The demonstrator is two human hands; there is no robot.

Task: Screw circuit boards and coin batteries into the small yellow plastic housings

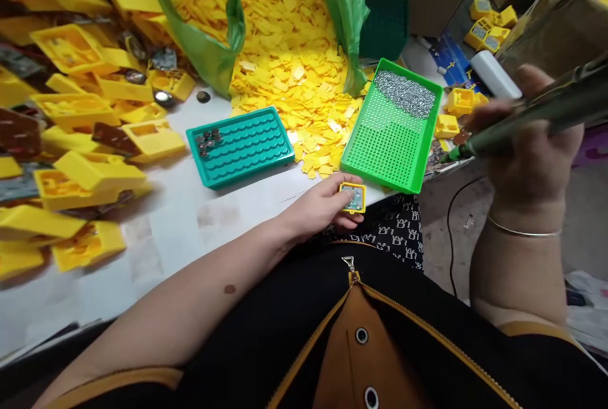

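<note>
My left hand [327, 206] rests at the front edge of the white table [156, 238], its fingers closed around a small yellow square case [353, 197] with a grey circuit face. My right hand [532, 143] is raised at the right, wrapped round a dark green electric screwdriver [527, 121] whose tip points left toward the bright green perforated tray [380, 149]. That tray holds a heap of small silver screws [406, 92] at its far end.
A teal ridged tray [247, 149] with a few round metal parts lies at centre. A green bag [209, 35] spills several yellow plastic pieces [289, 61] behind it. Yellow housings [95, 175] are piled at left; more sit at far right [489, 23]. A black cable [451, 225] hangs over the floor.
</note>
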